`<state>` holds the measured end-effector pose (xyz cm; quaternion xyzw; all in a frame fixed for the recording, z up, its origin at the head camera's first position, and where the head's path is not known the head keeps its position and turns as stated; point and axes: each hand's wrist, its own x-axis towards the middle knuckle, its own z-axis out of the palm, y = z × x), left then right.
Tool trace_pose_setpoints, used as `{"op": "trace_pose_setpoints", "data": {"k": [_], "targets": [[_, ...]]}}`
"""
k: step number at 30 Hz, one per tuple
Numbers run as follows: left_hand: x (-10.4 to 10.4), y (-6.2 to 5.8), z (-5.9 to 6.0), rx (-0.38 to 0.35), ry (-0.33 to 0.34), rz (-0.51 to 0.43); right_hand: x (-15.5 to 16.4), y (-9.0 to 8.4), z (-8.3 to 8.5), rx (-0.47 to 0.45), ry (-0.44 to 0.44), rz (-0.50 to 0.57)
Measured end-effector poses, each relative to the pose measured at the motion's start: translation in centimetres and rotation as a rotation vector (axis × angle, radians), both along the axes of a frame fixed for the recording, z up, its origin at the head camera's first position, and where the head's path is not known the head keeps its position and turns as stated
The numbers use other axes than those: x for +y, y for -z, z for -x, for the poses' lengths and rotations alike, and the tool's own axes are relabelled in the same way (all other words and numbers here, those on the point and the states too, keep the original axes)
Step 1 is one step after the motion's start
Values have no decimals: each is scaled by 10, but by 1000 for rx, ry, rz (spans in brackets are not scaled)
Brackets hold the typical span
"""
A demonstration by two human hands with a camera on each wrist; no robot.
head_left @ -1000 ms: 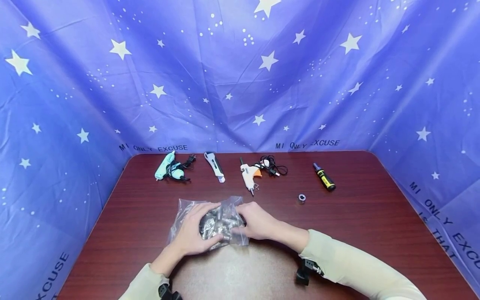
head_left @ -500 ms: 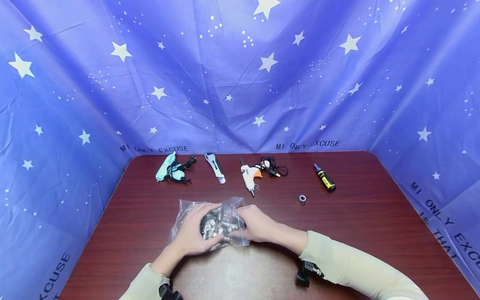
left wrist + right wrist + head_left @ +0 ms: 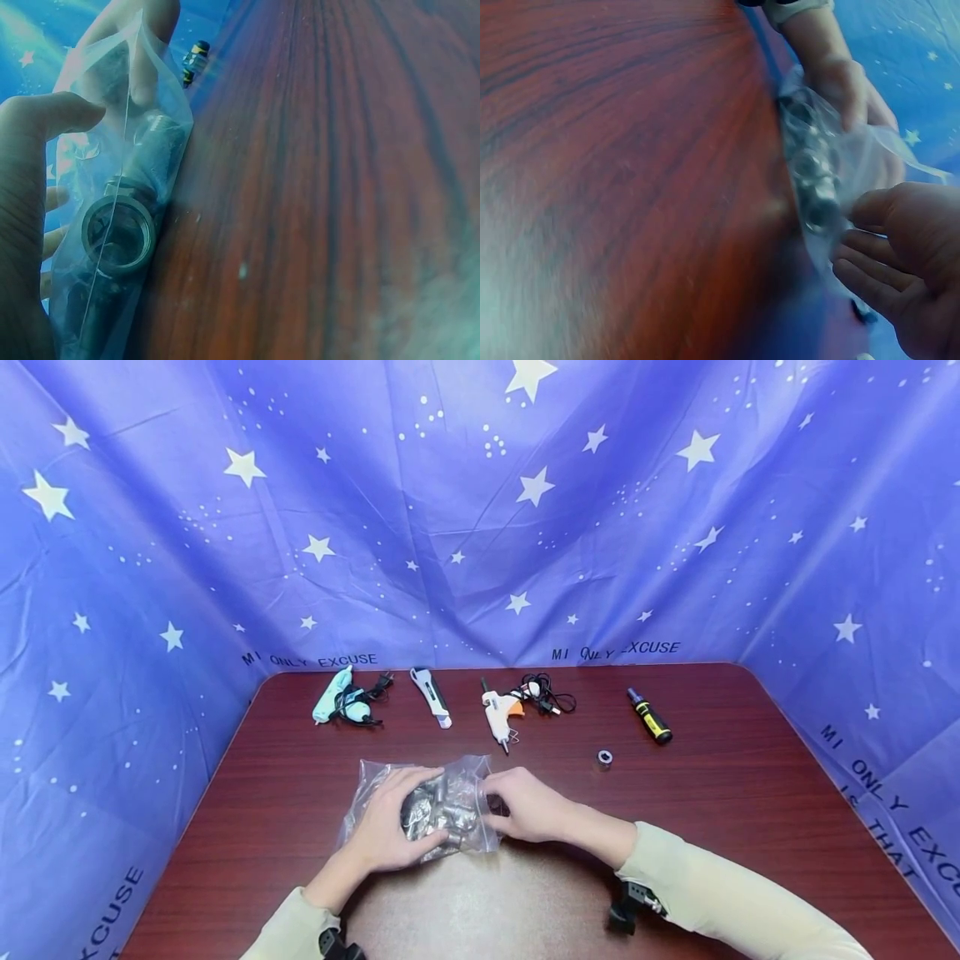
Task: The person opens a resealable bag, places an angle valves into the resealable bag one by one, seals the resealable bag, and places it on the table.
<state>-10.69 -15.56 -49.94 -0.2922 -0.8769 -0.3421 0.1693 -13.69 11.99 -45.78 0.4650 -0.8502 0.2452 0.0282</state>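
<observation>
Left glue gun (image 3: 328,697): pale blue, black cord
Utility knife (image 3: 429,695): white and black, between the guns
Right glue gun (image 3: 497,716): white, orange trigger
Screwdriver (image 3: 651,718): yellow and black
Backdrop (image 3: 450,485): blue cloth, pale stars

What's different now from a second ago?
The right grip has drawn back rightward to the edge of the clear plastic bag; whether it holds anything is unclear. The left grip stays on the bag. Unmoved: teal glue gun, utility knife, white glue gun, screwdriver, metal ring.

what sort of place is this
Probably a curtained-off tabletop workspace: star-printed blue cloth hangs behind and beside a dark red table, where a yellow-and-black screwdriver and a white glue gun lie.
</observation>
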Motion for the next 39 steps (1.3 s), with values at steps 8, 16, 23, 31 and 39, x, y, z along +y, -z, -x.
{"op": "trace_pose_setpoints", "data": {"k": [8, 16, 23, 31, 39], "targets": [[1, 2, 0, 4, 2, 6, 39, -19, 5, -92, 92, 27], [1, 2, -1, -1, 2, 9, 93, -31, 13, -44, 200, -29], [0, 1, -1, 2, 1, 9, 141, -45, 12, -53, 262, -73], [0, 0, -2, -3, 1, 7, 178, -57, -5, -95, 242, -83], [0, 0, -2, -12, 5, 1, 201, -52, -34, -76, 129, -159]]}}
